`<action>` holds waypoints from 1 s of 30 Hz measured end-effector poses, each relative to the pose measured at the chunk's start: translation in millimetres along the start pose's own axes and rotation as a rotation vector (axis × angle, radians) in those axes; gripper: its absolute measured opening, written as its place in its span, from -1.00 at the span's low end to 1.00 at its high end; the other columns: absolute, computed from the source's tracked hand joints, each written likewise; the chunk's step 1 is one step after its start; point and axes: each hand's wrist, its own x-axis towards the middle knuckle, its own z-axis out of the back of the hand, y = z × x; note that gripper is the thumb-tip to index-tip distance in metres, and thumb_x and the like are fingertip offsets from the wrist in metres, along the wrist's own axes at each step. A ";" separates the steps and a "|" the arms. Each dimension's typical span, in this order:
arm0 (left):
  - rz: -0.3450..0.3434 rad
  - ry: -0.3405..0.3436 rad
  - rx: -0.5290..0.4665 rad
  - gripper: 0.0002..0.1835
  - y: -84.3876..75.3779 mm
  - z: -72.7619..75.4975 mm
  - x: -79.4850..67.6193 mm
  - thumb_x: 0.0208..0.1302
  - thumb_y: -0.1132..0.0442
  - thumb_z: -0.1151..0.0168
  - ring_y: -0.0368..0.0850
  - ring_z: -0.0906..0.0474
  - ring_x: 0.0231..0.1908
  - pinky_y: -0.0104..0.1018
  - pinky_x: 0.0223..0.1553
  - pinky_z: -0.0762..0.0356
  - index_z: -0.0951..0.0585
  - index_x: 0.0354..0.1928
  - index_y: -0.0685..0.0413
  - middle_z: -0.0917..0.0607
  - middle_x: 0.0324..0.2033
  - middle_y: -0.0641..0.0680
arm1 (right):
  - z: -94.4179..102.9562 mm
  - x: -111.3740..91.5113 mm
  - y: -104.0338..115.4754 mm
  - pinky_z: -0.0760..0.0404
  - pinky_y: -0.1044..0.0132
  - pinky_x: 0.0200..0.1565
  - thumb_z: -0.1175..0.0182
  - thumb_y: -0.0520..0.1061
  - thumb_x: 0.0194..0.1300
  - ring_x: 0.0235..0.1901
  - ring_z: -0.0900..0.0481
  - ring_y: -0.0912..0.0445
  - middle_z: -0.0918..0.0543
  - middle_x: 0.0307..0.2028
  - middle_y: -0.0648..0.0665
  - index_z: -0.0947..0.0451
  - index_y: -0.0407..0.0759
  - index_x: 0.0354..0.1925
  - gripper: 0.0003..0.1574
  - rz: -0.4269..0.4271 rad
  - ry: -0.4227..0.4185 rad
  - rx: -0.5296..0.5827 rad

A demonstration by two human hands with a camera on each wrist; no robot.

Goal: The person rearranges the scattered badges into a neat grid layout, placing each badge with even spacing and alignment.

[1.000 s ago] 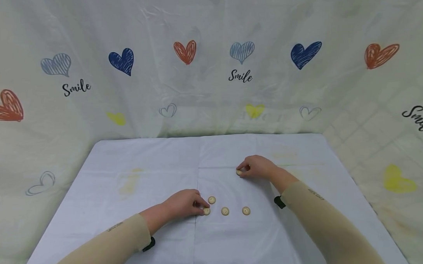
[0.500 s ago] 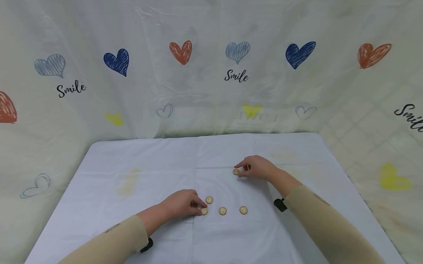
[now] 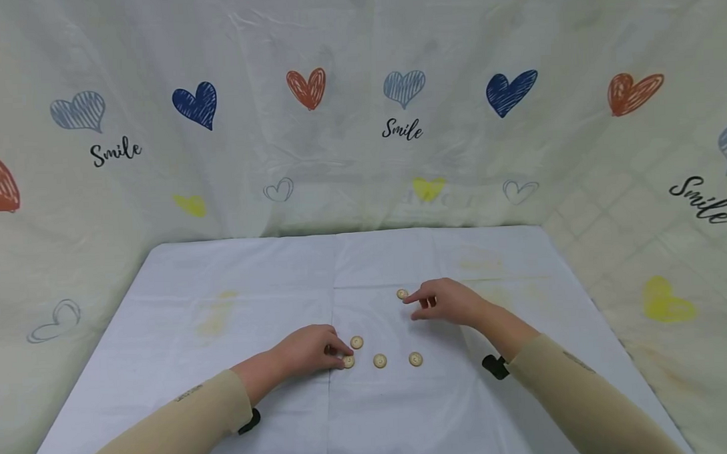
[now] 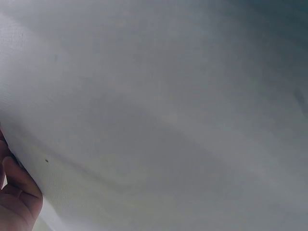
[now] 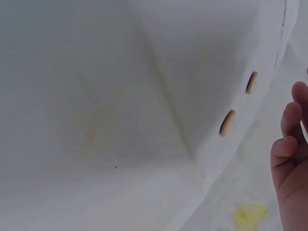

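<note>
Several round wooden buttons lie on the white-covered table. In the head view, my left hand (image 3: 307, 349) pinches the edge of the near left button (image 3: 349, 362) between thumb and finger. Just behind it lies another button (image 3: 357, 342). My right hand (image 3: 453, 301) is beside the farthest button (image 3: 402, 294), thumb and index finger parted, the index tip close to its rim; whether it touches, I cannot tell. Only part of the left hand (image 4: 19, 199) shows in the left wrist view, its button hidden. In the right wrist view, the right hand (image 5: 293, 154) holds nothing.
Two more buttons, a middle one (image 3: 380, 361) and a right one (image 3: 415, 359), lie in the near row between the forearms. The table (image 3: 269, 270) meets a hanging sheet (image 3: 349, 147) printed with hearts at its back edge.
My right hand has let go of the farthest button and drawn slightly back to the right, leaving it on the cloth. The left hand stays at its button. The head view has shifted slightly.
</note>
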 end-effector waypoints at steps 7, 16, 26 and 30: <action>-0.013 -0.004 -0.002 -0.76 0.7 -0.4 0.6 0.18 0.07 -0.45 -0.40 -0.42 -0.40 -0.41 -0.31 -0.43 -0.79 -0.08 -0.27 -0.52 -0.43 -0.30 | -13.6 -24.7 11.3 -0.47 0.36 -0.34 -0.44 0.06 0.18 -0.45 -0.43 0.31 -0.51 -0.49 0.26 -0.74 0.04 0.03 -0.57 0.077 0.059 0.023; -0.026 -0.009 -0.003 -0.75 2.4 -0.8 0.3 0.17 0.08 -0.46 -0.41 -0.42 -0.41 -0.42 -0.32 -0.43 -0.79 -0.08 -0.25 -0.51 -0.45 -0.30 | -24.8 -40.1 16.0 -0.48 0.38 -0.32 -0.46 0.00 0.16 -0.44 -0.44 0.34 -0.52 -0.47 0.29 -0.76 0.07 -0.02 -0.63 0.115 0.082 0.054; -0.032 -0.012 0.011 -0.76 1.4 0.9 -0.4 0.18 0.07 -0.45 -0.41 -0.42 -0.41 -0.43 -0.31 -0.43 -0.79 -0.08 -0.24 -0.51 -0.45 -0.30 | -35.5 -42.0 10.3 -0.43 0.41 -0.30 -0.47 0.03 0.14 -0.44 -0.40 0.37 -0.48 -0.48 0.29 -0.76 0.16 -0.05 -0.64 0.148 0.148 -0.037; -0.035 -0.013 0.011 -0.75 1.4 0.9 -0.6 0.18 0.07 -0.45 -0.40 -0.42 -0.41 -0.43 -0.32 -0.43 -0.79 -0.08 -0.24 -0.51 -0.44 -0.30 | -37.9 -40.1 12.2 -0.42 0.42 -0.29 -0.47 0.03 0.15 -0.44 -0.37 0.37 -0.45 -0.47 0.28 -0.76 0.15 -0.04 -0.64 0.157 0.169 -0.087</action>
